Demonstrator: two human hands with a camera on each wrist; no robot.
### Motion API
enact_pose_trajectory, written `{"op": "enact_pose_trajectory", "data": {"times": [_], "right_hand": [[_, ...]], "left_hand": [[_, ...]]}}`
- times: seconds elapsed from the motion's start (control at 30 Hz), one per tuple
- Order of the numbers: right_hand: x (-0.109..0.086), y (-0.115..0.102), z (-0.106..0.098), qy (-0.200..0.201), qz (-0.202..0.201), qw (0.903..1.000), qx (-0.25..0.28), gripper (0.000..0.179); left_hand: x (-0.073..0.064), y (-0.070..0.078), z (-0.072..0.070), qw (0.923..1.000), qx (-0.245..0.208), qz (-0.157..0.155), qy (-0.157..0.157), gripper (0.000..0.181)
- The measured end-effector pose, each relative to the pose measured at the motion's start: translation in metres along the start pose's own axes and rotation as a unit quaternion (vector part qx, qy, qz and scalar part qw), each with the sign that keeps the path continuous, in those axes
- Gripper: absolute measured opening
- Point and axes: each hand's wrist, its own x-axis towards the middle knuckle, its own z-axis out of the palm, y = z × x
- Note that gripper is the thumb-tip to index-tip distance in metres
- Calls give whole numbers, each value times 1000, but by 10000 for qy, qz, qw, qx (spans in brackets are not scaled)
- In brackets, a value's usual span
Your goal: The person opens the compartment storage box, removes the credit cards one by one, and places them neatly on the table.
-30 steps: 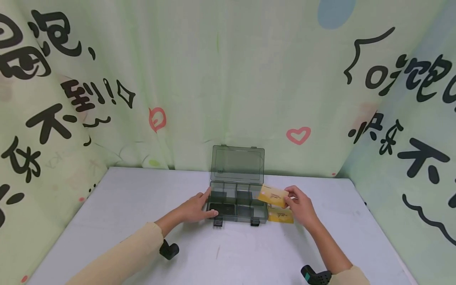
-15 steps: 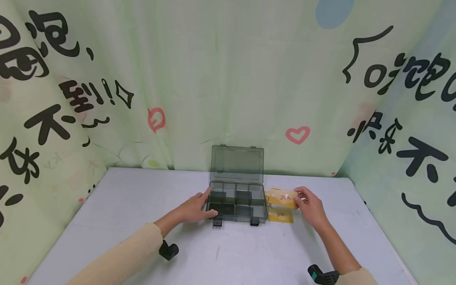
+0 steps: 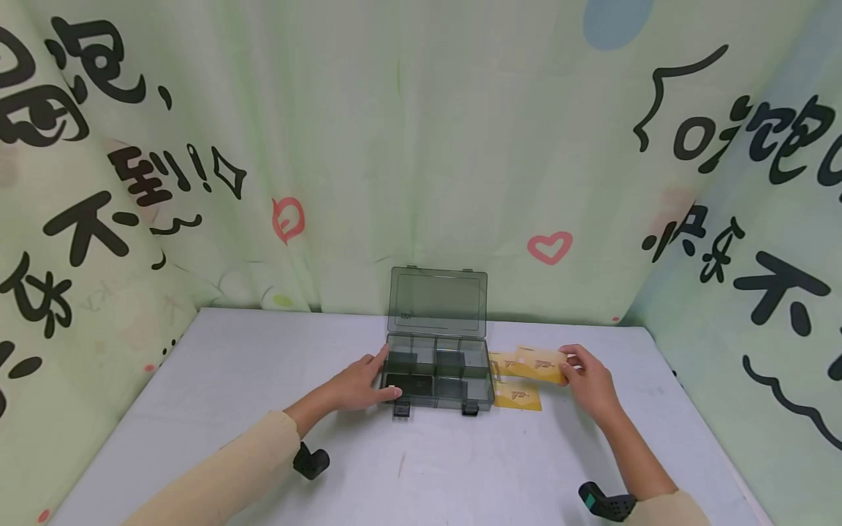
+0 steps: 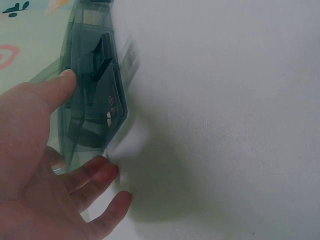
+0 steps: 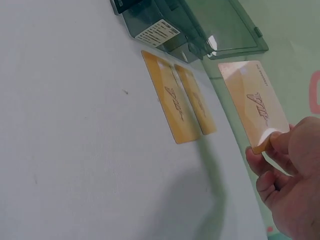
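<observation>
Grey bench (image 3: pixel 230 380) carried everything. At the left, the left hand (image 3: pixel 360 386) rested with relaxed, straight fingers against the left end of the smoky transparent box (image 3: pixel 437 380), whose lid (image 3: pixel 438 302) stood open and upright. Just to the right of the box, two yellow cards (image 5: pixel 185 102) lay flat side by side. Further right, the right hand (image 3: pixel 590 380) pinched a third yellow card (image 3: pixel 542 364) by its edge, held above the bench near the lying cards.

A: "Backdrop?"
B: "Pale green curtain (image 3: pixel 421 146) w/ black lettering (image 3: pixel 776 146) at 9 & 3 o'clock. Red heart (image 3: pixel 550 248) approx. 1 o'clock, blue blob (image 3: pixel 615 22) at top, 1 o'clock."
A: "Below?"
B: "Grey-white table (image 3: pixel 230 365), 6 o'clock."
</observation>
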Motion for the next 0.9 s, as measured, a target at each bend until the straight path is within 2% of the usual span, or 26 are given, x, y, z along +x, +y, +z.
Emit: {"op": "enact_pose_trajectory", "data": {"times": [0.23,0.47,0.9], "right_hand": [[4,7,-8,-7,-23,9998,-193,26],[10,14,-9,-61,271,9992,-278,28],[15,23,-13,-58,470,9980,-407,31]], "left_hand": [[-1,1,-1,10000,-60,2,-5,91],[-1,1,-1,10000,-43,8,24,91],[-1,0,0,10000,-23,-27,-13,92]]}}
